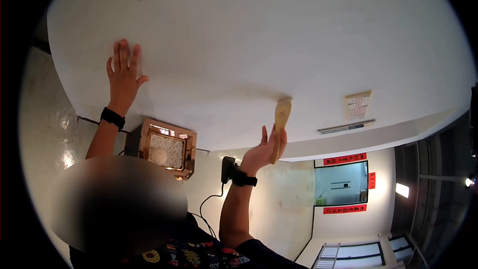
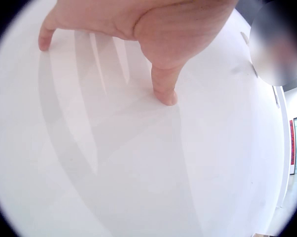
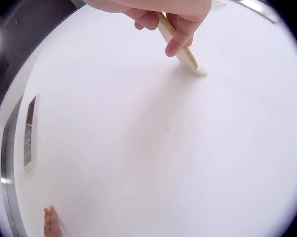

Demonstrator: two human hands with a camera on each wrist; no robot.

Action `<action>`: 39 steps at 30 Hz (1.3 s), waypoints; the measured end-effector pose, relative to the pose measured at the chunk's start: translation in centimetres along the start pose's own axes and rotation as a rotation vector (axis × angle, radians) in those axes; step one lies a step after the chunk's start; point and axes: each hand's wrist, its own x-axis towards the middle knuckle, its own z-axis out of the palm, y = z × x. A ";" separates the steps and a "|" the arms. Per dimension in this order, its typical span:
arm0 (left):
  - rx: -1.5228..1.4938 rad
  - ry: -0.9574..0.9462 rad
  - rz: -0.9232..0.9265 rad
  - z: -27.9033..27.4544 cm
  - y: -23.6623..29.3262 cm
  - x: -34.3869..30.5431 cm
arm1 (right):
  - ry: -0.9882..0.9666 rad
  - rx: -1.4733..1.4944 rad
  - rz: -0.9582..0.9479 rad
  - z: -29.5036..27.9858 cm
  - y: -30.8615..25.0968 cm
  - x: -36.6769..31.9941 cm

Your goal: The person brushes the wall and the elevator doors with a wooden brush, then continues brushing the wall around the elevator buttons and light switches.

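- On the white surface (image 1: 224,45): brush (image 1: 282,114), its tip looks in contact there in both the head and right wrist views.
- Key relation: brush runs out past the right hand (image 1: 261,154), away from the wrist. Tip leads, grip sits behind it on the handle.
- Long axis: head view, near up-and-down, tip end leaning slightly right. Right wrist view, slants from under the hand down and right to the surface.
- Brush tilted to the surface, not lying flat; exact angle can't tell.
- Right hand is the nearer one, it has the brush: thumb and fingers clamped on the handle, butt end showing below the fingers in head view.
- Left hand (image 1: 123,77): well apart from brush, off to its left in head view. Fingers spread, thumb out to the side, fingertips touching the surface, nothing held.
- Small dark spot (image 3: 167,131) on the surface near the tip; left of it in head view.
- Panel (image 1: 358,105) and thin strip (image 1: 346,127) right of the brush in head view, neither touching it.
- Copper-coloured box (image 1: 190,150) between the two arms in head view.
- Dark band (image 1: 244,178) on right wrist.
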 end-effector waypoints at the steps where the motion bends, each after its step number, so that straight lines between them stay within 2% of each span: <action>1: 0.002 0.000 0.001 0.0 0.0 0.0 | -0.038 0.000 0.021 0.7 -0.3 -0.5; 6: 0.010 -0.011 0.001 0.1 0.1 0.1 | -0.202 0.081 0.052 2.6 -1.3 -2.9; 10: -0.002 -0.026 -0.006 0.0 0.1 0.1 | -0.505 0.334 0.168 2.4 -2.2 -2.9; 16: -0.013 -0.045 -0.019 -0.1 0.1 0.0 | -0.325 0.266 0.135 2.6 -2.1 -1.9; 20: -0.016 -0.025 -0.006 -0.2 0.0 0.1 | -0.213 0.115 0.011 1.5 -1.6 -1.0; 24: 0.013 -0.015 -0.004 -0.1 0.1 0.1 | 0.009 0.006 -0.043 0.7 -1.7 -0.1; 28: 0.037 -0.033 -0.012 -0.2 0.1 0.1 | 0.078 -0.007 -0.029 -0.1 -1.4 0.8; 35: 0.034 -0.023 -0.003 -0.1 0.3 0.1 | -0.273 0.121 -0.018 2.7 -1.9 -2.4; 39: 0.013 -0.042 -0.007 -0.3 0.3 0.1 | -0.560 0.386 0.091 3.5 -3.0 -3.5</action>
